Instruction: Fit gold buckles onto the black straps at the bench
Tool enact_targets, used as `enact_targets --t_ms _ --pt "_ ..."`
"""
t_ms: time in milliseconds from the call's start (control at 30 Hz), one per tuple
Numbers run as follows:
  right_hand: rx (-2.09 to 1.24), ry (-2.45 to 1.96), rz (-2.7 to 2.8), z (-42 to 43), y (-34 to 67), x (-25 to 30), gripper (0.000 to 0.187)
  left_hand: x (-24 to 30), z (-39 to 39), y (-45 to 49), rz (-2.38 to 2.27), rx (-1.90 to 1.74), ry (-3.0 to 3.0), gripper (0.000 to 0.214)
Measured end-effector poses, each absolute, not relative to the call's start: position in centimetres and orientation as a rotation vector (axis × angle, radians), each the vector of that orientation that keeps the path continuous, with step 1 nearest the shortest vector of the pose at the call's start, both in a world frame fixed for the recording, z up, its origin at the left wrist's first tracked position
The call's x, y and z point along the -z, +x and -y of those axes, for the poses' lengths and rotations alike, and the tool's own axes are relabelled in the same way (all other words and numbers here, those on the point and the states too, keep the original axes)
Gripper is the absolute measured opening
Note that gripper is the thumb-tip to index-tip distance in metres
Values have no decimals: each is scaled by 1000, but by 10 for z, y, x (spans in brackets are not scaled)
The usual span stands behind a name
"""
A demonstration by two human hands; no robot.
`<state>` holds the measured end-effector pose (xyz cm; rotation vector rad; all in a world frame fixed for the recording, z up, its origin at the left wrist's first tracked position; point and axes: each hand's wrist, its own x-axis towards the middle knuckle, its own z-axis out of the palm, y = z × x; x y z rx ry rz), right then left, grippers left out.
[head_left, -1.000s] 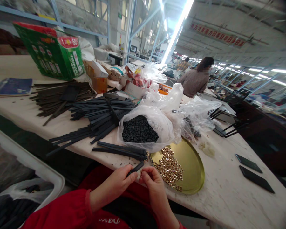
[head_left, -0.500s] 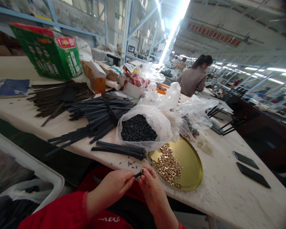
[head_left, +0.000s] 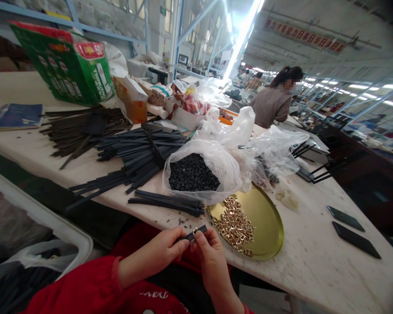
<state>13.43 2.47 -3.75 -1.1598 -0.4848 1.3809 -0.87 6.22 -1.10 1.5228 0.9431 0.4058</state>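
A dark strap (head_left: 201, 229) runs between my two hands above the table's front edge, with a small gold buckle (head_left: 194, 231) on it. Fingers and thumb of my left hand (head_left: 159, 252) are closed on the strap's left part. My right hand (head_left: 212, 253) pinches it beside the buckle; the fingertips partly hide it. Just beyond lies a bundle of dark straps (head_left: 167, 203). To the right, gold buckles (head_left: 234, 224) are heaped on a round gold tray (head_left: 270, 226). Behind the bundle, a clear plastic bag (head_left: 231, 174) gapes around small black pieces (head_left: 191, 174).
More straps (head_left: 137, 152) are spread at the left, near a green carton (head_left: 65, 69). Two dark flat phone-like objects (head_left: 355, 237) lie at the right. A white bin (head_left: 81, 244) stands below the table at left. A co-worker (head_left: 271, 102) sits beyond.
The strap end now shows past the buckle toward the upper right, where before fingers covered it. My right hand has shifted slightly right. The whole view has moved a little.
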Motion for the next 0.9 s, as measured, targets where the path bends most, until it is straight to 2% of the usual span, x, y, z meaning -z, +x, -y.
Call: enact_targets --t_ms 267,767,900 --pt "-1409 -1218 669 -17 131 44 23 15 -62 -4 -916 -446 1274 28" --pt "-1590 -1137 512 -14 127 39 26 15 -59 -3 -997 -459 1208 19" --pt "-1493 -1174 579 -16 126 43 24 12 -59 -2 -1043 -398 1201 23"
